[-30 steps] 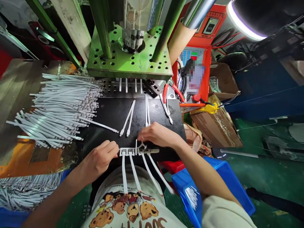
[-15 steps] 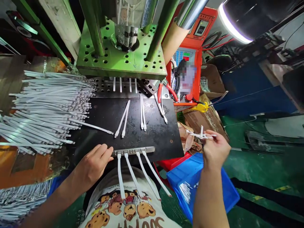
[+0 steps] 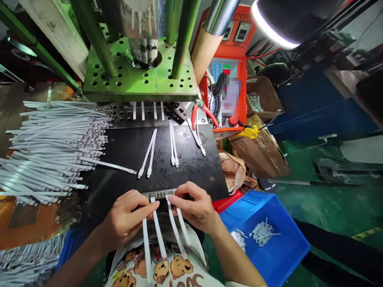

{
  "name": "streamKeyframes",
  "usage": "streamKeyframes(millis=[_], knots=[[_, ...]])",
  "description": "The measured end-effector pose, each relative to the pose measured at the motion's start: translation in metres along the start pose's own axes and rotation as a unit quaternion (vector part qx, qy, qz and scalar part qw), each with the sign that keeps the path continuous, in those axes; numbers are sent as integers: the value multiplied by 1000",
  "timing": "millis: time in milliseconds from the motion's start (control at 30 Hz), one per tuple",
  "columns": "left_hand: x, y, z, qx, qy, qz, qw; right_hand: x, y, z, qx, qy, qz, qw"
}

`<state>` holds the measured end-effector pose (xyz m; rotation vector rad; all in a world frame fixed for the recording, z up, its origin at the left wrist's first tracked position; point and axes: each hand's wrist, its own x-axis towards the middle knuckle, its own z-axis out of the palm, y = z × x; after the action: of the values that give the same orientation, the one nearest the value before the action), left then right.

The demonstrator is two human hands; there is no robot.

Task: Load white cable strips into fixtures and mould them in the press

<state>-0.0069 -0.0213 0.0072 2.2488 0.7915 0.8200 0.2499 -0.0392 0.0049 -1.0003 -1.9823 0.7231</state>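
Note:
A slotted metal bar (image 3: 160,194) lies at the front edge of the black work plate, with several short white flat cables (image 3: 159,235) hanging from it toward my shirt. My left hand (image 3: 130,219) is closed on the bar's left end, its thumb over the cables there. My right hand (image 3: 196,205) pinches the white cables at the right part of the bar with thumb and finger; its other fingers are curled. On the black plate (image 3: 197,175) lie more white cables (image 3: 146,153) in pairs, between my hands and the press.
A green press (image 3: 140,85) stands ahead, cable ends showing below it. A large cable pile (image 3: 60,143) fills the left. Red-handled pliers (image 3: 205,111) lie by an orange control box (image 3: 245,91). At right, a blue bin (image 3: 269,259) holds small white pieces (image 3: 263,233).
My right hand has come from over the blue bin to the bar, and the small white pieces it held now lie in the bin. My left hand has moved its thumb onto the cables.

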Motion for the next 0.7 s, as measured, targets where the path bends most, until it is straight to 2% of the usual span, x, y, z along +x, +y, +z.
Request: streamKeyframes(millis=[100, 167, 233, 333, 433, 500, 567, 700], knots=[[-1, -3, 5, -55, 4, -3, 998, 3, 2, 13, 18, 43, -30, 998], [5, -2, 3, -88, 32, -25, 995, 7, 3, 11, 47, 55, -41, 997], [20, -2, -3, -111, 43, -65, 991, 16, 4, 4, 90, 68, -22, 993], [56, -7, -12, -132, 3, -182, 974, 41, 12, -6, 137, 86, 88, 983], [94, -22, -16, -192, -69, -331, 921, 71, 30, -12, 220, 53, 229, 947], [113, -34, -15, -215, -104, -390, 889, 88, 41, -12, 265, 25, 277, 923], [125, -44, -13, -204, -105, -410, 883, 101, 50, -11, 274, 7, 297, 915], [133, -59, -9, -184, -110, -395, 893, 113, 58, -5, 327, -1, 311, 892]])
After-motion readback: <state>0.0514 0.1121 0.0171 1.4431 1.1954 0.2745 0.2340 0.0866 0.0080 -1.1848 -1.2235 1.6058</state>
